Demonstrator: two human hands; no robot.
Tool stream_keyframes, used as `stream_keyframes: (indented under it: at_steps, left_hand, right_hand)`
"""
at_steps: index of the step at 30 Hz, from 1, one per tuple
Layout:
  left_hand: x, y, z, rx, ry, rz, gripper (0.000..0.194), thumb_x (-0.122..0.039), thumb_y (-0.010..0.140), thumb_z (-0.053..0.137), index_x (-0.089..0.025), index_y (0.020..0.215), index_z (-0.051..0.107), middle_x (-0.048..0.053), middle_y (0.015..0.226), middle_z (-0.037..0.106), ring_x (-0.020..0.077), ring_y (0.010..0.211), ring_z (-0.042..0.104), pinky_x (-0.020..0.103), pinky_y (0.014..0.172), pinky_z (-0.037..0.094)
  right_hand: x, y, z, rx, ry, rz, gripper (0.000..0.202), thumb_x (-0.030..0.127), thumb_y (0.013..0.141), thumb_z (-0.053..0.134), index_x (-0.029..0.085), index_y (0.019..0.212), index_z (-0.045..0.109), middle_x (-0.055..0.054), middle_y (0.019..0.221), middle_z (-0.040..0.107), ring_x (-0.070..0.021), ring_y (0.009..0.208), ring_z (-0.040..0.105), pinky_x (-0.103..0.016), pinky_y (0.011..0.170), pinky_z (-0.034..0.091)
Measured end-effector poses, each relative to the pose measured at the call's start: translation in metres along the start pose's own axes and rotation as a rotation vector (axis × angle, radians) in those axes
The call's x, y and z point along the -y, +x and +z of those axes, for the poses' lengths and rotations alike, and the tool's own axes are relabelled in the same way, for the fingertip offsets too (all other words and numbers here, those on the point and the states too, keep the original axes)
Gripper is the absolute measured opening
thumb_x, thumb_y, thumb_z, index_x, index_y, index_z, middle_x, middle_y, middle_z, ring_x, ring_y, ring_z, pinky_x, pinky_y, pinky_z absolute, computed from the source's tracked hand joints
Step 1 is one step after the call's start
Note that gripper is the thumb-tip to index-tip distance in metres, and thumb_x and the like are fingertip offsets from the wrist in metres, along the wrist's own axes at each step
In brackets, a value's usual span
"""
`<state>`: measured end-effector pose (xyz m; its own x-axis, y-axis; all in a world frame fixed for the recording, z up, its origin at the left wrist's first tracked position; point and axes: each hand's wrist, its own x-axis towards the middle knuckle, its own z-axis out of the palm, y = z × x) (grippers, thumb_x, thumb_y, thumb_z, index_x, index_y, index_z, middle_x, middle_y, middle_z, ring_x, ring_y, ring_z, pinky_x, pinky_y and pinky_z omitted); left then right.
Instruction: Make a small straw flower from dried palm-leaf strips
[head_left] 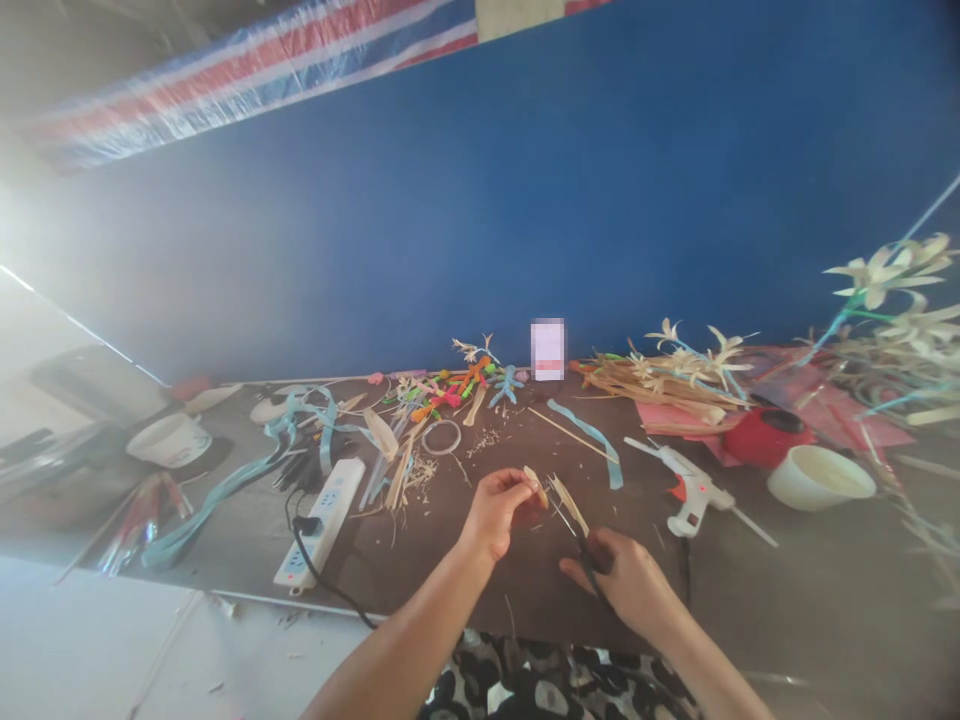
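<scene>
My left hand (499, 512) is closed in a pinch on a small pale strip (535, 483) that looks like dried husk. Just right of it, my right hand (622, 578) grips dark-handled scissors (564, 520), their blades aimed up and left toward that piece. A longer tan husk strip (571, 504) lies along the blades, its lower end at my right fingers; whether they hold it too is unclear. Both hands are above the dark tabletop (480, 580) near its front edge.
A white glue gun (694, 490) lies to the right, near a pale cup (821, 480) and a red object (765, 436). On the left are a power strip (322, 525) and blue ribbon (225, 500). Husk bundles (660, 375) and colourful pieces (450, 390) line the blue panel (480, 200).
</scene>
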<state>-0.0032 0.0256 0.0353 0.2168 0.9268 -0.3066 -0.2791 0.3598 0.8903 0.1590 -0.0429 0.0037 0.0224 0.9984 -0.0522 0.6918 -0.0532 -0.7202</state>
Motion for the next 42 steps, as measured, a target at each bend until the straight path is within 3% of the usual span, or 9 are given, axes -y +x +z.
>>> stream_keyframes:
  at_steps: [12,42]
  left_hand:
    - [0.0031,0.0017,-0.0004,-0.037,-0.016,0.002,0.014,-0.021,0.057,0.064,-0.013,0.065,0.055,0.0,0.062,0.057,0.0114,0.056,0.056,0.018,0.045,0.041]
    - [-0.0003,0.0021,0.0006,-0.024,-0.086,-0.081,0.019,-0.025,0.056,0.067,-0.014,0.066,0.055,0.001,0.06,0.059,0.012,0.056,0.057,0.02,0.047,0.042]
  right_hand:
    - [0.0023,-0.0013,-0.0034,-0.035,-0.097,0.006,0.037,0.056,0.059,0.054,0.02,0.053,0.044,0.005,0.047,0.045,-0.0094,0.046,0.038,-0.018,0.043,0.026]
    - [-0.0023,0.0011,-0.0003,-0.048,-0.067,-0.014,0.04,0.058,0.059,0.053,0.02,0.049,0.045,0.004,0.045,0.042,-0.0094,0.044,0.033,-0.019,0.042,0.025]
